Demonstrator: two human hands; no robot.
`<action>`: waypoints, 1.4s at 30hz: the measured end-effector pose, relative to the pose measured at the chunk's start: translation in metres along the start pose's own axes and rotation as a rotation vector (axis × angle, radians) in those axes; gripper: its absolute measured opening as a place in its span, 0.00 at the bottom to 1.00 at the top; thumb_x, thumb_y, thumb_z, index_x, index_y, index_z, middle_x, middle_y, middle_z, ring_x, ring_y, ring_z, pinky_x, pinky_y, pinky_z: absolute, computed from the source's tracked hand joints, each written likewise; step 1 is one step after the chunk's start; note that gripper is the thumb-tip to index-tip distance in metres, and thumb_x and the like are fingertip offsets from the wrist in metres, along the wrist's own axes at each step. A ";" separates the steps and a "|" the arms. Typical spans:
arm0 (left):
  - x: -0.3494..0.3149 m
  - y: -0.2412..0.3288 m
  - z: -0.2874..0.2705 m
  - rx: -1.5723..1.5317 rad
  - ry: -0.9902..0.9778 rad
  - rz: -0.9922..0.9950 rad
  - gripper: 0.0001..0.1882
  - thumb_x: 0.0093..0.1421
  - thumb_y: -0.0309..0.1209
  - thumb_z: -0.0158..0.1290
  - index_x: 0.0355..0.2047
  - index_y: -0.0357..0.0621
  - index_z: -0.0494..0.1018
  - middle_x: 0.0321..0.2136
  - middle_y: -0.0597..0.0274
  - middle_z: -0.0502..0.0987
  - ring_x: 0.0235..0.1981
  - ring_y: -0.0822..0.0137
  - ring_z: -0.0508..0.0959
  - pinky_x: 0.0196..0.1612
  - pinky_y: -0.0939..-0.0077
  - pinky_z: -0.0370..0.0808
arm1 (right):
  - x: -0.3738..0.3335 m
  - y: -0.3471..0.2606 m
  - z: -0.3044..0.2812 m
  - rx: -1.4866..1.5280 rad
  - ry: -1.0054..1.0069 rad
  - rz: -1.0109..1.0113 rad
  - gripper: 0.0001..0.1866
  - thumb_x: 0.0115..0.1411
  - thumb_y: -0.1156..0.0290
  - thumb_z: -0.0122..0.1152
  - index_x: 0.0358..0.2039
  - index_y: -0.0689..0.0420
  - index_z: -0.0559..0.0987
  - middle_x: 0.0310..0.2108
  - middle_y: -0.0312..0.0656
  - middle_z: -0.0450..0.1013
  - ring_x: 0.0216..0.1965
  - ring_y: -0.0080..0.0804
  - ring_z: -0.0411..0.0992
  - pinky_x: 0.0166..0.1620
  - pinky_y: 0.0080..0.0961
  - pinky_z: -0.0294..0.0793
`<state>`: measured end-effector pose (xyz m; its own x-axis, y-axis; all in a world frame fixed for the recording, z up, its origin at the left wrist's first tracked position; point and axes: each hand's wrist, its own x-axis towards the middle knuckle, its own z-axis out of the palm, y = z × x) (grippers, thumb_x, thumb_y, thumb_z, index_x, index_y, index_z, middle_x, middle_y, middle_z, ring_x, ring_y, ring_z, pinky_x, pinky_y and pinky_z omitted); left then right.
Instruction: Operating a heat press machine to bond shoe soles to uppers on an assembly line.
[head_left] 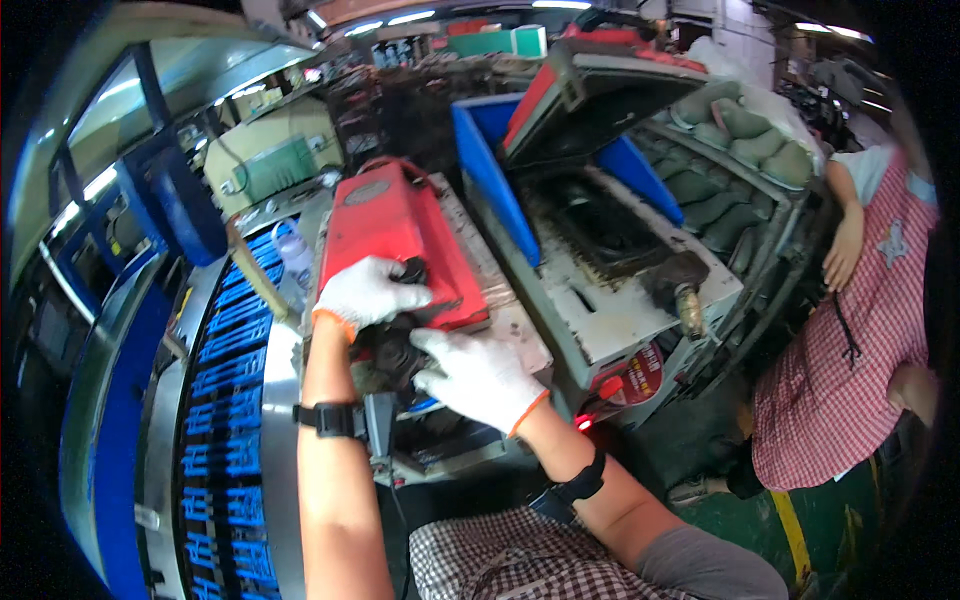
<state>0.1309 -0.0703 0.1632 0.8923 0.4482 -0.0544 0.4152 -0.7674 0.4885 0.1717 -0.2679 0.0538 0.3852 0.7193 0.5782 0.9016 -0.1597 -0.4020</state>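
Observation:
My left hand (pixel 365 295), in a white glove with an orange cuff, is on the near part of a red machine lid (pixel 385 225). Its fingers are curled at a black knob (pixel 411 270) on that lid. My right hand (pixel 480 375), gloved the same way, reaches in from the right just below the lid's front edge. Thumb and fingers close on the side of a dark, lumpy piece (pixel 392 357). This piece lies in shadow at the machine's front, and its kind is not clear. The lid appears lowered.
To the right stands a second machine with its lid (pixel 600 95) raised, blue side panels (pixel 495 180) and a dark lump (pixel 680 278) on its top. A rack (pixel 735 190) holds grey-green padded shapes. A person in a checked apron (pixel 850 340) stands right. Blue-slatted conveyor (pixel 235 370) runs left.

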 end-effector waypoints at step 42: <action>-0.013 0.000 0.005 0.173 0.185 0.025 0.34 0.45 0.60 0.69 0.43 0.47 0.86 0.37 0.46 0.86 0.42 0.49 0.86 0.49 0.59 0.79 | 0.003 -0.008 -0.003 -0.035 -0.148 0.065 0.29 0.65 0.49 0.60 0.62 0.50 0.74 0.40 0.50 0.82 0.39 0.51 0.82 0.41 0.49 0.81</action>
<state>0.1197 -0.0784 0.1593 0.8615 0.4925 0.1238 0.4322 -0.8391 0.3303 0.1666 -0.2668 0.0610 0.4125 0.7978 0.4397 0.8828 -0.2310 -0.4091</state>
